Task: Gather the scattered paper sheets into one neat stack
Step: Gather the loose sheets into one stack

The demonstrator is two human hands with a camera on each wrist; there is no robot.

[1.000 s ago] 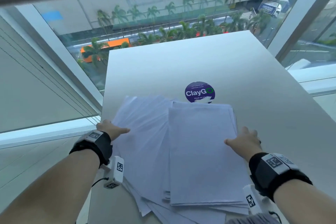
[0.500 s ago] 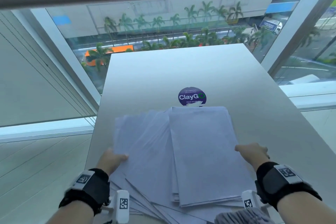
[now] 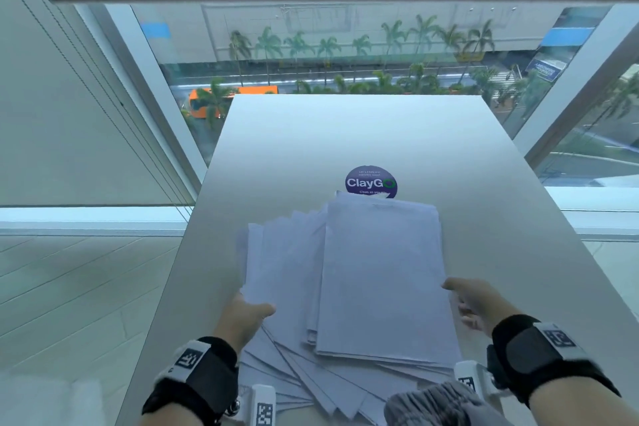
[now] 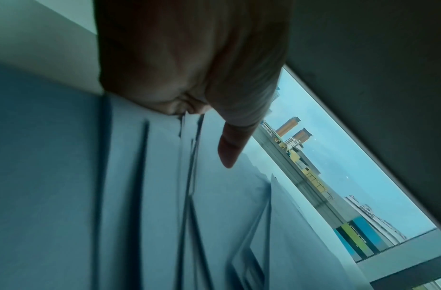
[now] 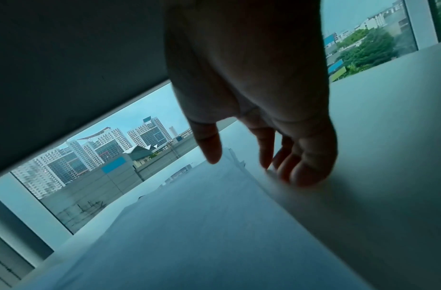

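Observation:
White paper sheets [image 3: 380, 270] lie on the grey table [image 3: 345, 135], the top bundle fairly square. More sheets [image 3: 287, 270] fan out from under it to the left and toward me. My left hand [image 3: 254, 309] holds the fan's left edge, thumb [image 4: 229, 149] lying on top of the paper [image 4: 227, 206]; its fingers are hidden beneath the sheets. My right hand [image 3: 460, 301] is at the bundle's right edge. Its thumb hovers over the top sheet [image 5: 202, 215] and its relaxed fingers [image 5: 301, 168] touch the table beside the edge.
A round purple ClayGo sticker [image 3: 370, 181] on the table is partly covered by the sheets' far end. The table's left edge [image 3: 166, 304] drops to the floor close to my left hand. Grey cloth [image 3: 432, 405] lies at the near edge. Windows surround the table.
Both hands have slid back toward me along the sides of the pile. The left fan of sheets has narrowed toward the top bundle.

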